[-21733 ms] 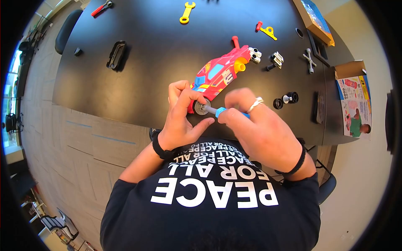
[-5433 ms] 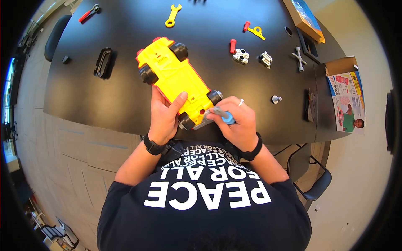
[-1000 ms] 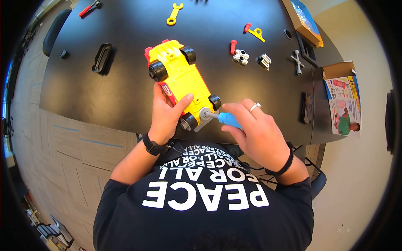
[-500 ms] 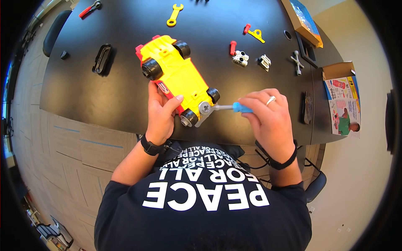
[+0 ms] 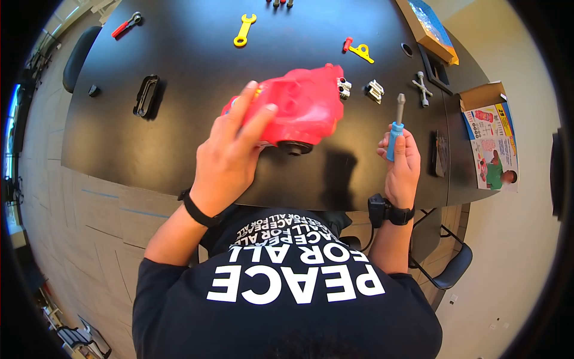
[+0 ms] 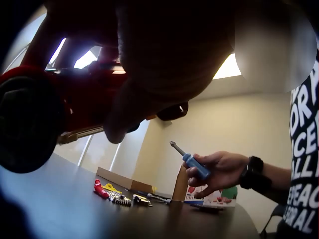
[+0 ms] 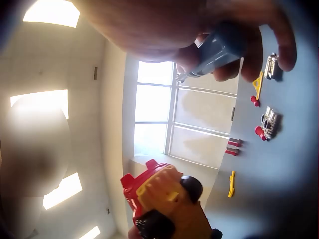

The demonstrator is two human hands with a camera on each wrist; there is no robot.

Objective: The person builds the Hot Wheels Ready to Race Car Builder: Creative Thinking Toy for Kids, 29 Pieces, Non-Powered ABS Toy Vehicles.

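A red toy car (image 5: pixel 308 105) is held above the table by my left hand (image 5: pixel 224 149), its fingers spread over the body. In the head view its red top faces up, and a black wheel (image 5: pixel 295 147) shows at its near side. The right wrist view shows the yellow underside (image 7: pixel 174 201) and black wheels. Off to the right, apart from the car, my right hand (image 5: pixel 403 170) grips a toy screwdriver (image 5: pixel 395 142) by its blue handle, the grey tip pointing away from me. In the left wrist view the car is dark against the light.
Silver toy engine pieces (image 5: pixel 375 91), a yellow lever with a red bolt (image 5: pixel 361 52) and a grey cross wrench (image 5: pixel 422 90) lie at the right. A yellow wrench (image 5: pixel 244 31), red-handled ratchet (image 5: pixel 127 25) and black tray (image 5: pixel 146 96) lie farther left. A printed box (image 5: pixel 491 140) stands at the right edge.
The car has turned over from yellow underside up to red top up and moved right. The screwdriver has come away from the car, its tip now pointing away from me.
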